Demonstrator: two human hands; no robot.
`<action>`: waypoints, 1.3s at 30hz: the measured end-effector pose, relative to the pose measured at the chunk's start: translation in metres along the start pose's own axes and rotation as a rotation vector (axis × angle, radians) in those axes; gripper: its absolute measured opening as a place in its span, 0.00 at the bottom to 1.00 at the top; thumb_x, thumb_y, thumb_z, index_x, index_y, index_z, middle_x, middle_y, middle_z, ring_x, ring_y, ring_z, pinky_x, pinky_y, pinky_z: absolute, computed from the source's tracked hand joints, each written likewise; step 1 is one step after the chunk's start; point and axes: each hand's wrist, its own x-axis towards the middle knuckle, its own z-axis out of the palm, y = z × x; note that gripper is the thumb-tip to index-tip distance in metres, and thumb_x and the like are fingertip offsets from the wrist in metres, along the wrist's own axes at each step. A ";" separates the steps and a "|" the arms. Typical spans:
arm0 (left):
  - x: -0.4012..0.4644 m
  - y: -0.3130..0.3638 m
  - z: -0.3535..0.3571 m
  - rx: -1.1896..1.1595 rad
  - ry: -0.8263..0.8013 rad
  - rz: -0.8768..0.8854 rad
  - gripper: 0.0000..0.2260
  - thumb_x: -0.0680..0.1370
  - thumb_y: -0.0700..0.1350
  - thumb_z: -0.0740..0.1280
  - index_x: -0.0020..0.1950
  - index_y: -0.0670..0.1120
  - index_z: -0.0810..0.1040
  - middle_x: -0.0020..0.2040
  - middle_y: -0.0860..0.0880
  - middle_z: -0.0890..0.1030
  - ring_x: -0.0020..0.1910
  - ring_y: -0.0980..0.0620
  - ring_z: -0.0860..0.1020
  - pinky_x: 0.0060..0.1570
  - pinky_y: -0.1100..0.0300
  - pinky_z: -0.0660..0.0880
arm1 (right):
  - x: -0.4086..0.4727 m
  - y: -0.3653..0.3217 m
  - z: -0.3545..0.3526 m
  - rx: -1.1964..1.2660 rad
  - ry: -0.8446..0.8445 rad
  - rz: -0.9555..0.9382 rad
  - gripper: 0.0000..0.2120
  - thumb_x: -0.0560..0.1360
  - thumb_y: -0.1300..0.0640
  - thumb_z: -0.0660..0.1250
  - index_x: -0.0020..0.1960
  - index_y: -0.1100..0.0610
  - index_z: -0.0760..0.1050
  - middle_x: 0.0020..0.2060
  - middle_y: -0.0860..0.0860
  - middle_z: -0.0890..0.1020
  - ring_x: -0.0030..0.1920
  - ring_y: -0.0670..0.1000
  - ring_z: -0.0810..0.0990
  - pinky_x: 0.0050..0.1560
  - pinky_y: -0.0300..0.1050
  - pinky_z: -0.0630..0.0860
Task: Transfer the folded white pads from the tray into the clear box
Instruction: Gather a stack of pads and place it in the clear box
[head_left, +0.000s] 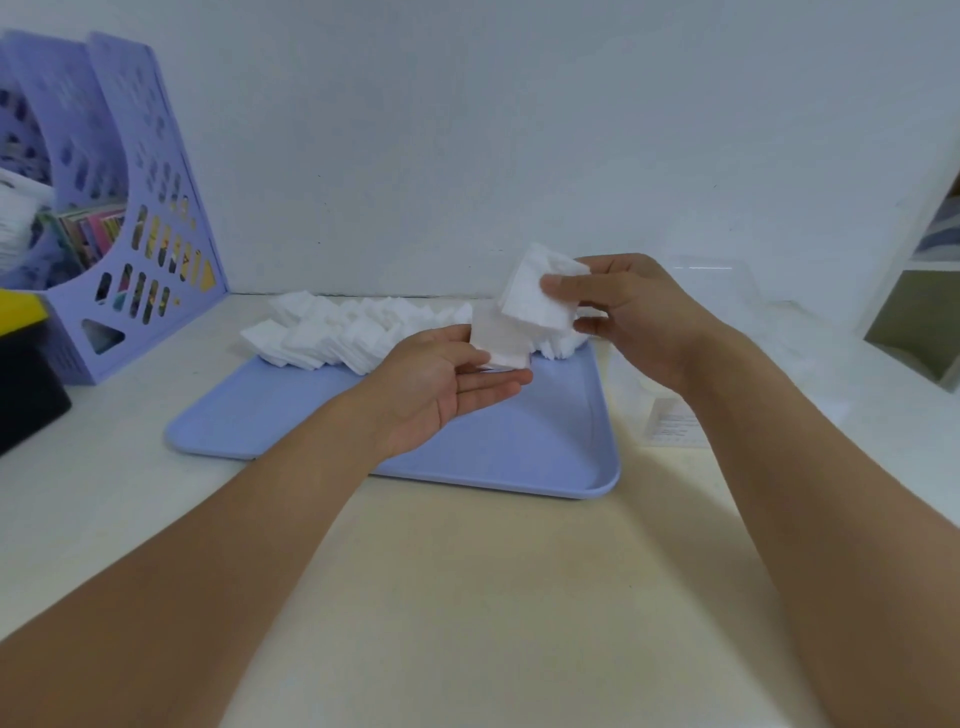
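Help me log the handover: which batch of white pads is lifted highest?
The stack pinched by the right hand is highest, above the left hand stack and the tray pile.

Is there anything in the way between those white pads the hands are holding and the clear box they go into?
Nothing visible. The right hand pinches a stack of white pads, the left hand holds more below. The clear box sits just right of the blue tray, with only open air between; the right forearm hides part of it.
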 end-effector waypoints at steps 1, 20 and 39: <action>0.000 0.000 0.000 0.002 0.005 -0.003 0.14 0.82 0.31 0.56 0.62 0.38 0.77 0.57 0.36 0.84 0.55 0.40 0.84 0.52 0.53 0.83 | -0.001 0.000 -0.003 0.004 -0.036 0.011 0.17 0.70 0.54 0.76 0.53 0.65 0.84 0.51 0.61 0.85 0.51 0.55 0.81 0.58 0.54 0.72; -0.006 0.002 0.007 -0.095 -0.071 -0.039 0.14 0.85 0.37 0.54 0.65 0.34 0.74 0.57 0.34 0.83 0.56 0.38 0.83 0.53 0.53 0.82 | -0.002 0.004 0.005 0.056 -0.106 0.094 0.17 0.77 0.58 0.69 0.61 0.69 0.79 0.54 0.61 0.83 0.53 0.59 0.80 0.61 0.56 0.74; 0.001 -0.009 0.019 0.133 -0.027 0.040 0.13 0.83 0.43 0.56 0.63 0.40 0.74 0.45 0.43 0.73 0.34 0.51 0.70 0.34 0.58 0.72 | -0.006 0.014 0.055 -0.166 -0.166 0.121 0.30 0.82 0.46 0.60 0.81 0.46 0.55 0.73 0.52 0.71 0.64 0.50 0.77 0.69 0.50 0.73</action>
